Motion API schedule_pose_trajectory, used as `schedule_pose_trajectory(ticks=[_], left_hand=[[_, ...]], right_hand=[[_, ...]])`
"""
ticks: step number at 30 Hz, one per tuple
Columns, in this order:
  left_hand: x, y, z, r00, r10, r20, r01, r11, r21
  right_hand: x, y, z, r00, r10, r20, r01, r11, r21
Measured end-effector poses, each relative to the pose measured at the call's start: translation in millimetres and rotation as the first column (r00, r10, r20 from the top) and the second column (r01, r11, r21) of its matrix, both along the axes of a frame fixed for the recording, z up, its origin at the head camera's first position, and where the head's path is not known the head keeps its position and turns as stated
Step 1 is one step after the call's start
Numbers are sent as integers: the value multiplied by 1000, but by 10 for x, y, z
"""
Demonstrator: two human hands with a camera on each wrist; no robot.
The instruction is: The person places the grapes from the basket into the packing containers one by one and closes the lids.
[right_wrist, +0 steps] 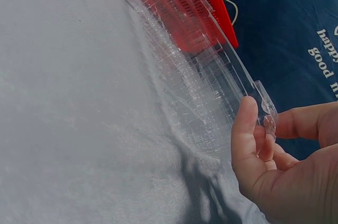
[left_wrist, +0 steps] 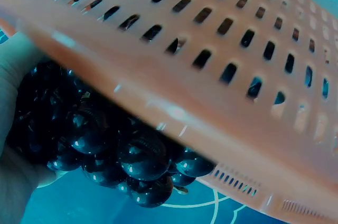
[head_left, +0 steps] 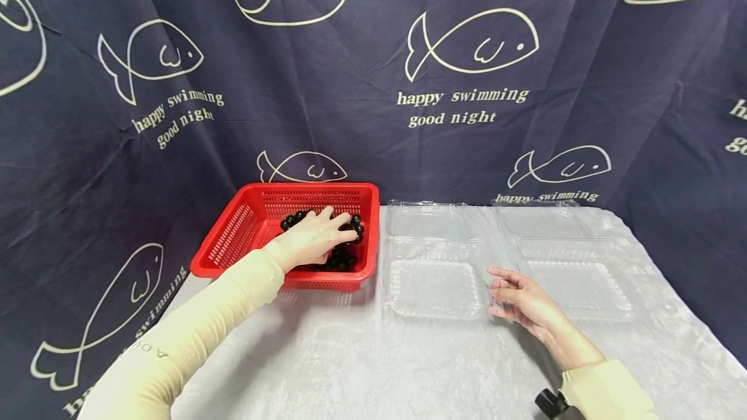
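Note:
In the red basket [head_left: 213, 256], my left hand [head_left: 318, 233] grips a bunch of dark grapes [head_left: 341, 259], its fingers bent over the fruit. Close up in the left wrist view, round glossy grapes [left_wrist: 142, 158] bulge beside that hand, partly hidden by the basket wall [left_wrist: 174, 110]. To the right, my right hand [head_left: 525, 303] hovers at the side edge of a clear plastic clamshell box [head_left: 434, 287] with its lid laid back. Its fingers are loosely bent near the rim [right_wrist: 232, 71]; whether they touch it is hard to tell.
A second clear clamshell box [head_left: 574, 284] lies with its lid back, right of the first. Both boxes and the basket stand on a table with a pale cloth [head_left: 350, 368]. A dark blue curtain [head_left: 373, 83] with fish drawings hangs behind.

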State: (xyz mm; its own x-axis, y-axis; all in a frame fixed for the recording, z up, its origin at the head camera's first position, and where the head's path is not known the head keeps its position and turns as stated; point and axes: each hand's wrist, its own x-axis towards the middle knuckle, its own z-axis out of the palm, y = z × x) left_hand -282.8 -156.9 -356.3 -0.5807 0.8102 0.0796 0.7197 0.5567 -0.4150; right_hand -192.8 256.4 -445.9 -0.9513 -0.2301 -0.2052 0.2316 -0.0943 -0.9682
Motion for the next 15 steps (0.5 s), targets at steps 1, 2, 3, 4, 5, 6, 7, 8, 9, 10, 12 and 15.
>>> schedule_pose_trajectory(ticks=[1, 2, 3, 4, 5, 6, 7, 8, 9, 10, 12, 15], left_hand=[[2, 2, 17, 1000, -2, -4, 2, 1000, 0], [4, 5, 36, 1000, -6, -11, 6, 1000, 2], [6, 9, 56, 1000, -8, -15, 8, 1000, 3], [9, 13, 78, 1000, -9, -19, 9, 1000, 7], [13, 18, 102, 1000, -12, -24, 12, 1000, 11], [17, 23, 126, 1000, -13, -28, 13, 1000, 13], [21, 29, 150, 999, -13, -35, 14, 1000, 14], [25, 35, 173, 999, -13, -40, 13, 1000, 16], [30, 43, 195, 999, -11, -41, 12, 1000, 17], [33, 50, 216, 999, -13, -49, 14, 1000, 20], [38, 62, 251, 998, -13, -58, 14, 1000, 25], [40, 75, 290, 998, -16, -68, 18, 999, 34]], right_hand=[[-1, 0, 1, 1000, 0, 1, 0, 1000, 0], [-2, 0, 2, 1000, 2, 1, -2, 1000, 1], [-2, 0, 3, 1000, 3, 1, -3, 1000, 2], [-3, 1, 3, 1000, 5, 1, -5, 1000, 3], [-3, 0, 2, 1000, 4, 1, -4, 1000, 3], [-3, 1, 2, 1000, 4, 1, -4, 1000, 3], [-2, 1, 1, 1000, 5, 1, -5, 1000, 3], [-2, 2, 1, 1000, 6, 1, -6, 1000, 4], [-1, 2, 0, 1000, 6, 1, -6, 1000, 4], [-1, 4, -1, 1000, 7, 1, -7, 1000, 5], [-2, 6, -1, 1000, 8, 2, -8, 1000, 8], [-9, 9, 6, 1000, 11, 1, -11, 1000, 12]])
